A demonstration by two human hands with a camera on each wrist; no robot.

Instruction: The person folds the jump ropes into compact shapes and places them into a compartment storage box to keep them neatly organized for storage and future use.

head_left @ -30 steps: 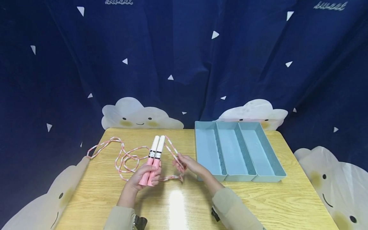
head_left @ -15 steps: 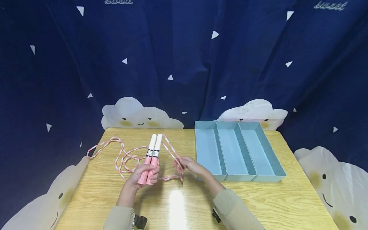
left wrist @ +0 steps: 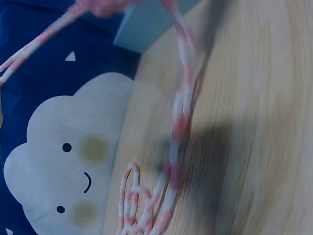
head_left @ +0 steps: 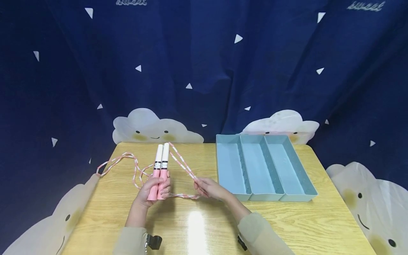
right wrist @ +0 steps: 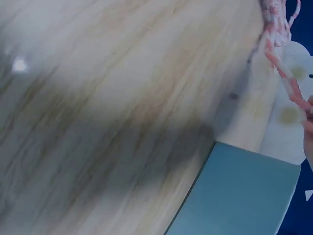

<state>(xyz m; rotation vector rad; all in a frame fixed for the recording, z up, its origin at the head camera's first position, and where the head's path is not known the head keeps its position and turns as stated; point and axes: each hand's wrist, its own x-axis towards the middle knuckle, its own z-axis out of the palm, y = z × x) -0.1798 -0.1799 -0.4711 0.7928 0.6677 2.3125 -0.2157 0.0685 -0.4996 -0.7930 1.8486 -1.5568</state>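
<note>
In the head view my left hand (head_left: 148,189) grips both pink-and-white handles of a jump rope (head_left: 182,164) side by side, tilted up with the white ends away from me. My right hand (head_left: 211,188) pinches the doubled pink-and-white beaded cord, which runs straight from the handle tops to its fingers. Below, more cord passes from the right hand back behind the left. Looser loops lie on the table to the left. The left wrist view shows the cord (left wrist: 175,147) hanging down to the tabletop; in the right wrist view, fingers (right wrist: 310,115) at the right edge hold cord.
To the right on the wooden table (head_left: 302,226) stands a light blue tray (head_left: 298,197) of three long compartments, close beside my right hand. A dark blue curtain (head_left: 204,53) with white clouds and triangles hangs behind and around the table.
My left hand has moved left and slightly away with the handles. The cord between the hands has grown longer and straighter, and the loops on the table have shrunk. The right hand has barely shifted.
</note>
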